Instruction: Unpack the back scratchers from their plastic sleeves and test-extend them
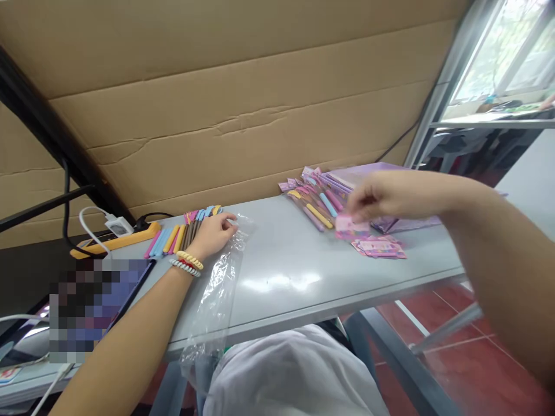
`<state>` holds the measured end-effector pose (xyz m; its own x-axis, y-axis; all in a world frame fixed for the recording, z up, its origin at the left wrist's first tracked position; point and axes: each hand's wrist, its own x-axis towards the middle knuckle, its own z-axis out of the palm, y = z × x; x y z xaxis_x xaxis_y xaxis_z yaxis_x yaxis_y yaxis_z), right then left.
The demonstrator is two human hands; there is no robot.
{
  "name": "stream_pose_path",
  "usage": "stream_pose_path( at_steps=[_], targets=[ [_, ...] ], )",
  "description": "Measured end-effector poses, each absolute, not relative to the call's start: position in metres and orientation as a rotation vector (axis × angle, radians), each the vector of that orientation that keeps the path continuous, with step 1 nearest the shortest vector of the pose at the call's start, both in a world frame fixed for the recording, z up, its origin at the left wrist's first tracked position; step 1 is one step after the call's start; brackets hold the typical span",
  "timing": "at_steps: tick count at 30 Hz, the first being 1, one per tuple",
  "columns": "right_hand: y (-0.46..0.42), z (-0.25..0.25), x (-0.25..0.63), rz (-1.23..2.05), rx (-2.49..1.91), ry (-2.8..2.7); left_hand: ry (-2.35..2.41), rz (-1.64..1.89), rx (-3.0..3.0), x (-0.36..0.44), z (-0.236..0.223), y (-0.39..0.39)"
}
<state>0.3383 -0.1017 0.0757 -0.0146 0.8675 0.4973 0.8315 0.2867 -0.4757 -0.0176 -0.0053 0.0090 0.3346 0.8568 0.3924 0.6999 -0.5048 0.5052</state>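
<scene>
My left hand, with braided bands on its wrist, has its fingers curled at the upper end of a long clear plastic bag, which hangs over the table's front edge. Beside and partly under this hand lies a row of slim sticks with pink, blue and yellow handles and brown shafts. My right hand, blurred by motion, pinches a pink printed card. Just below that card is a small stack of similar pink cards. Left of the right hand, more coloured sticks lie in clear wrapping with pink printed tops.
Purple plastic packs lie behind my right hand. A cardboard wall closes off the grey table's back. On the left are a yellow power strip, a white charger, cables and a blurred-out screen.
</scene>
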Motion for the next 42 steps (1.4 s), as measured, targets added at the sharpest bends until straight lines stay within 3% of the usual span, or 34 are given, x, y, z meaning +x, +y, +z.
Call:
stream_pose_path(
  at_steps=[2, 5, 14, 20, 23, 27, 30, 36, 42],
  targets=[
    [-0.107, 0.064, 0.362, 0.394, -1.733, -2.393, 1.399, 0.913, 2.365, -0.016, 0.009, -0.006],
    [-0.104, 0.047, 0.380, 0.437, -1.869, -2.507, 1.410, 0.888, 2.375, -0.014, 0.009, -0.006],
    [-0.099, -0.001, 0.372, -0.183, -2.119, -2.303, 1.414, 0.927, 2.385, -0.016, 0.013, -0.009],
    [-0.117, 0.017, 0.330, -0.444, -2.089, -2.129, 1.268, 1.044, 1.990, -0.010, 0.018, -0.013],
    [-0.120, 0.025, 0.267, -0.156, -1.771, -2.034, 1.076, 1.102, 1.674, -0.005, 0.022, -0.018],
    [-0.121, 0.007, 0.182, 0.610, -1.416, -1.842, 0.967, 1.198, 1.444, 0.001, 0.025, -0.023],
    [-0.123, -0.011, 0.149, 0.849, -1.360, -1.747, 0.972, 1.279, 1.352, 0.002, 0.026, -0.024],
    [-0.128, -0.018, 0.149, 0.862, -1.504, -1.571, 0.995, 1.326, 1.320, 0.004, 0.025, -0.024],
    [-0.145, -0.019, 0.150, 0.455, -1.584, -1.772, 1.158, 1.506, 1.259, -0.003, 0.021, -0.011]
  ],
)
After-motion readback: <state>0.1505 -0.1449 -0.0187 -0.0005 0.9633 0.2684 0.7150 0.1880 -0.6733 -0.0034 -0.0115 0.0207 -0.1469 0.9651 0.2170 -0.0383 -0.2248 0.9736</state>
